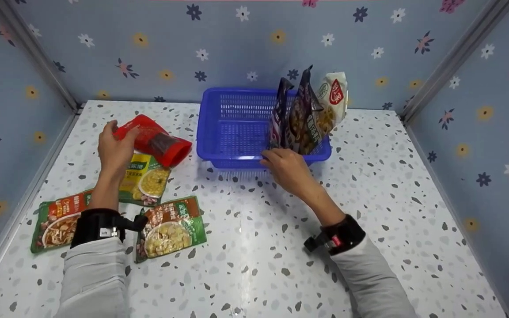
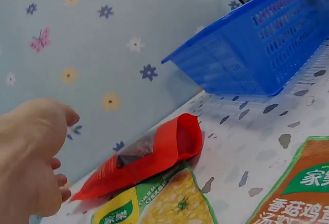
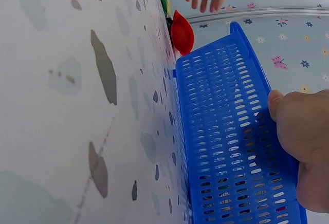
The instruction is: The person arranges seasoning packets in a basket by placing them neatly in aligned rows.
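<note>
My left hand [image 1: 116, 148] hovers over the closed end of a red pouch [image 1: 150, 139], its fingers loosely bent and holding nothing. In the left wrist view a gap shows between that hand [image 2: 33, 157] and the pouch [image 2: 149, 154], whose open mouth faces the basket. The pouch overlaps a yellow-green soup packet [image 1: 146, 179]. At the front rim of a blue plastic basket [image 1: 226, 157], my right hand [image 1: 287, 170] grips the edge, thumb outside and fingers over the rim. Dark snack bags [image 1: 301, 119] and a white bag [image 1: 334, 99] stand upright in the basket's right half.
Two more soup packets lie flat on the speckled table [image 1: 259, 265]: a red-green one [image 1: 60, 225] left of my left wrist and a brown-green one [image 1: 172, 227] right of it. A flowered wall [image 1: 166, 48] rises close behind the basket, with side walls at both ends.
</note>
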Demonstrator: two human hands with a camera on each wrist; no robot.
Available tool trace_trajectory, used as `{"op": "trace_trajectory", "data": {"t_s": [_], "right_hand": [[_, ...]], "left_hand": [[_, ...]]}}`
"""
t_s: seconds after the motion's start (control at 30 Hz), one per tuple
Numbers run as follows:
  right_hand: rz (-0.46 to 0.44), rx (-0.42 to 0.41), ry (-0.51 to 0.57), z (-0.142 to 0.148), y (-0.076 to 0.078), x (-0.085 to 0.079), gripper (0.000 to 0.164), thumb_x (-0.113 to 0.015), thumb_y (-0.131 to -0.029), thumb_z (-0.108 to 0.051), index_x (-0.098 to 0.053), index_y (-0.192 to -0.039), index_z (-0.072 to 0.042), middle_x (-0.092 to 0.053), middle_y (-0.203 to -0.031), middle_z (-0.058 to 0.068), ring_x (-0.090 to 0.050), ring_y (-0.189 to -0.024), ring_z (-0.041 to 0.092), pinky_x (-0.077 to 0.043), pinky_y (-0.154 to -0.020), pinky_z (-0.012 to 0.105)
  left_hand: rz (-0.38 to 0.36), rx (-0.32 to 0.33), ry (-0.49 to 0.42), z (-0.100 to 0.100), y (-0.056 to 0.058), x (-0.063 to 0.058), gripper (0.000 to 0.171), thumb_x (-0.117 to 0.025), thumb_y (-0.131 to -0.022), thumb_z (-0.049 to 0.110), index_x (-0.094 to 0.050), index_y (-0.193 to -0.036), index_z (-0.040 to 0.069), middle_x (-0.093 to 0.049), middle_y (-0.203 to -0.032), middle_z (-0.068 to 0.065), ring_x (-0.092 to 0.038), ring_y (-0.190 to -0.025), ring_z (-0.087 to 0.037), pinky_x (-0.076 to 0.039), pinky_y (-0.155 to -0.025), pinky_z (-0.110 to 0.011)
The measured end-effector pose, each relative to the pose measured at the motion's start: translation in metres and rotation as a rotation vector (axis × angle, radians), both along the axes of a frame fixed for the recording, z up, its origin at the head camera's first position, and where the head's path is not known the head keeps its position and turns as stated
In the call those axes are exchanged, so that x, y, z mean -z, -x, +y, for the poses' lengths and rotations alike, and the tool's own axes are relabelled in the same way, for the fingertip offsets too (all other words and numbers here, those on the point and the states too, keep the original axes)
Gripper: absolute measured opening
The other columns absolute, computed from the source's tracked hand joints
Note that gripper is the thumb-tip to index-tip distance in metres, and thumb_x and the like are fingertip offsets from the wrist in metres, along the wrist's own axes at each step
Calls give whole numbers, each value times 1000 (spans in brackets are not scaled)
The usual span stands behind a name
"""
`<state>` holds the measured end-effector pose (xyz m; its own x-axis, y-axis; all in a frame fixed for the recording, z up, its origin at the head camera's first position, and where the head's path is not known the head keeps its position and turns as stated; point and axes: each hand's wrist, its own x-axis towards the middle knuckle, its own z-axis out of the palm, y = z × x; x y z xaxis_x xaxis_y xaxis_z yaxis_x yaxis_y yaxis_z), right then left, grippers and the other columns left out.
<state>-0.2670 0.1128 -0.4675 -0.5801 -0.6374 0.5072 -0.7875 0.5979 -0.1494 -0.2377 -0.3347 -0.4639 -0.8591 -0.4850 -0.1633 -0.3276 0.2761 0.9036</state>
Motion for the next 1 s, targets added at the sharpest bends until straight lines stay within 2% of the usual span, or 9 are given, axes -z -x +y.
{"op": "trace_trajectory", "data": {"t_s": [0.1, 0.2, 0.33, 0.5, 0.63, 0.73, 0.9, 1.0], "right_hand": [[-1, 3, -5, 0, 0, 0, 29, -69, -114, -20, -79, -128, 3, -85, -112, 19, -83, -97, 36, -70, -89, 47], [-6, 7, -11, -1, -1, 0, 29, -69, -114, -21, -79, -128, 2, -85, -113, 19, -83, -98, 35, -70, -90, 46], [-5, 9, -13, -3, -1, 0, 29, -68, -114, -21, -79, -128, 2, -85, -114, 19, -83, -99, 36, -70, -91, 47], [8, 5, -13, -3, -2, 1, 29, -68, -114, -21, -79, -128, 3, -85, -114, 19, -83, -101, 36, -69, -93, 48], [27, 1, -17, -2, -2, 1, 29, -67, -115, -21, -79, -128, 2, -85, -114, 19, -83, -101, 37, -69, -93, 49], [33, 9, -19, -2, -1, 2, 29, -68, -115, -21, -79, -128, 2, -85, -113, 18, -82, -99, 36, -69, -92, 48], [20, 21, -23, -1, 0, 2, 30, -67, -115, -22, -79, -130, 2, -85, -113, 18, -83, -99, 34, -69, -92, 46], [15, 30, -29, 0, 0, 2, 30, -68, -115, -22, -79, -130, 2, -85, -114, 17, -83, -100, 34, -69, -92, 46]], "left_hand": [[-98, -102, -106, -6, 4, 3, 93, -56, -111, 59, -8, -184, 24, -9, -193, -2, -21, -176, -24, -28, -144, -40], [-181, -186, -161, -9, 7, 5, 98, -57, -109, 62, -6, -183, 23, -10, -192, -2, -25, -173, -22, -30, -142, -36], [-238, -239, -195, -10, 12, 10, 106, -59, -107, 65, -3, -183, 18, -8, -191, -5, -24, -172, -23, -29, -142, -37], [-256, -232, -178, -6, 19, 12, 114, -61, -104, 68, -1, -182, 11, -8, -191, -10, -21, -174, -26, -26, -144, -37], [-261, -219, -137, 2, 29, 13, 116, -65, -101, 69, -5, -182, 11, -15, -190, -10, -22, -174, -28, -30, -143, -39], [-290, -206, -67, 8, 37, 14, 116, -68, -100, 70, -12, -181, 10, -25, -188, -12, -29, -172, -32, -32, -142, -46], [-317, -168, 66, 17, 46, 19, 114, -70, -99, 68, -18, -177, 3, -34, -184, -19, -34, -170, -41, -20, -142, -63], [-313, -146, 105, 20, 50, 22, 113, -71, -99, 67, -19, -176, 2, -36, -183, -21, -33, -170, -42, -12, -142, -67]]}}
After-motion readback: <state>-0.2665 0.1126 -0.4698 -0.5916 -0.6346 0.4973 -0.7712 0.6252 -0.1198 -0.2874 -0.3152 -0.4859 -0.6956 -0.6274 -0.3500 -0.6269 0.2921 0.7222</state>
